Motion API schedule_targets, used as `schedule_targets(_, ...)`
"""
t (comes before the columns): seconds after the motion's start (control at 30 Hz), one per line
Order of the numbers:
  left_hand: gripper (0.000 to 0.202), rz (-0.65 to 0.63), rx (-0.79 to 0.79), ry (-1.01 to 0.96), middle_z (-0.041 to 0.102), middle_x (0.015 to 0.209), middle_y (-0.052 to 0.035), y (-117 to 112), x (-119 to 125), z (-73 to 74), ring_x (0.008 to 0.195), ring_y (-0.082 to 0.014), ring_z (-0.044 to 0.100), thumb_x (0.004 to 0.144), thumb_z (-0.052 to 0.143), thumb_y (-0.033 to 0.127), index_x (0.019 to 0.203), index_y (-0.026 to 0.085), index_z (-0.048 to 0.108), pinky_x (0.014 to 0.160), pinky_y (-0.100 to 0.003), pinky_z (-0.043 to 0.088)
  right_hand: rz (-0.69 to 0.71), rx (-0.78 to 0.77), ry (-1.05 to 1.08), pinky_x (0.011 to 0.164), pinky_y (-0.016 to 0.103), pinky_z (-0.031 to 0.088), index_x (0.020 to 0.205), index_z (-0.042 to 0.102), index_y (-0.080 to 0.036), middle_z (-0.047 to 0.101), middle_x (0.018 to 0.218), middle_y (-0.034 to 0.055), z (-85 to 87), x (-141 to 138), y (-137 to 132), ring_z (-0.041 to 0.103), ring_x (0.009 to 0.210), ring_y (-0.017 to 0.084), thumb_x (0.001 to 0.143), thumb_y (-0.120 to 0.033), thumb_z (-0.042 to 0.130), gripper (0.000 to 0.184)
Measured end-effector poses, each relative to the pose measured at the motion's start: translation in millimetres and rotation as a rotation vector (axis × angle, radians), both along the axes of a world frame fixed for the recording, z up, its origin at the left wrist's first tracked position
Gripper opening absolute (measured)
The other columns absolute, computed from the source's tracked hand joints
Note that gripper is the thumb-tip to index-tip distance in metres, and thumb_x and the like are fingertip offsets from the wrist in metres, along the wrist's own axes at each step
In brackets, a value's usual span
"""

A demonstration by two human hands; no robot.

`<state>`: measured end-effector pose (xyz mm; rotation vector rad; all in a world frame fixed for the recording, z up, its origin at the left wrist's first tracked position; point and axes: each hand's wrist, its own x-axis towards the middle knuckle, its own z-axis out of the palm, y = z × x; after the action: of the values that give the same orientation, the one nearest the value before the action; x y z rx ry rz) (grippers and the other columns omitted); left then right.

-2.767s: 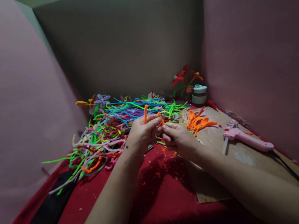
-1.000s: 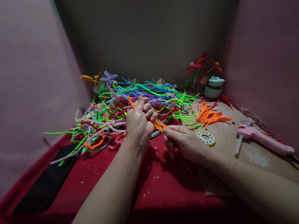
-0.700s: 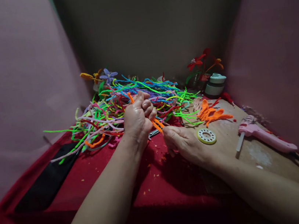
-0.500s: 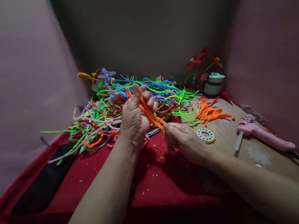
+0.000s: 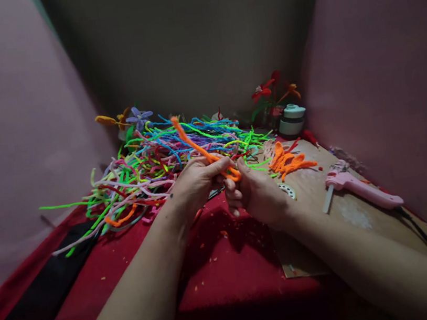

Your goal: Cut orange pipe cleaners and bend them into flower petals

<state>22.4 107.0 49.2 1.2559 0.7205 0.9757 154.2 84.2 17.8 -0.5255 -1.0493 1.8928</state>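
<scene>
Both hands hold one orange pipe cleaner [image 5: 194, 144], which is bent into a small loop near my fingers while its long end points up and left. My left hand [image 5: 200, 177] pinches it between thumb and fingers. On the other side of the loop, my right hand [image 5: 255, 191] is closed on the bent end, thumb on top. Behind my hands lies a big heap of pipe cleaners [image 5: 147, 169] in many colours. Several orange looped petals [image 5: 289, 160] rest on the board to the right. A scissors part under my hands is mostly hidden.
A pink glue gun [image 5: 360, 189] lies on a brown board [image 5: 314, 252], near a white ring with holes [image 5: 287, 191]. Behind are a pale-green-lidded jar [image 5: 292, 121] and pipe-cleaner flowers [image 5: 139, 118]. A black flat object [image 5: 45, 289] lies left on the red cloth [image 5: 230, 279].
My hands have come together, and the orange pipe cleaner now curls into a loop between them. My left hand has lowered and turned. The whole view has shifted slightly.
</scene>
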Motion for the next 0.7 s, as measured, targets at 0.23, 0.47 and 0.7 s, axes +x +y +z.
schedule_targets(0.23, 0.015, 0.021, -0.076, -0.035, 0.048, 0.043, 0.0027, -1.7, -2.0, 7.4, 0.038, -0.0065, 0.049, 0.073, 0.066, 0.024, 0.067, 0.012, 0.059, 0.037, -0.013, 0.035, 0.163, -0.141, 0.126, 0.048, 0.025, 0.038, 0.068, 0.053, -0.016, 0.036, 0.053, -0.0029, 0.6, 4.9, 0.3, 0.037, 0.047, 0.010, 0.086, -0.040, 0.044, 0.032)
schedule_targets(0.47, 0.016, -0.044, -0.053, -0.031, 0.051, 0.046, 0.0017, -1.2, -4.8, 7.4, 0.038, -0.0062, 0.050, 0.073, 0.065, 0.023, 0.066, 0.011, 0.058, 0.036, -0.013, 0.036, 0.208, -0.148, 0.228, 0.048, 0.024, 0.039, 0.074, 0.055, -0.015, 0.035, 0.053, -0.0043, -4.9, 3.0, 1.2, 0.035, 0.046, 0.008, 0.089, -0.030, 0.042, 0.025)
schedule_targets(0.7, 0.017, -0.059, -0.062, -0.034, 0.049, 0.045, 0.0038, -2.3, -4.9, 10.1, 0.037, -0.0048, 0.048, 0.072, 0.066, 0.022, 0.064, 0.010, 0.056, 0.039, -0.014, 0.037, 0.104, -0.146, 0.233, 0.050, 0.024, 0.042, 0.078, 0.060, -0.012, 0.043, 0.052, -0.0044, -7.6, 0.3, 1.4, 0.040, 0.045, 0.008, 0.082, -0.020, 0.053, 0.012)
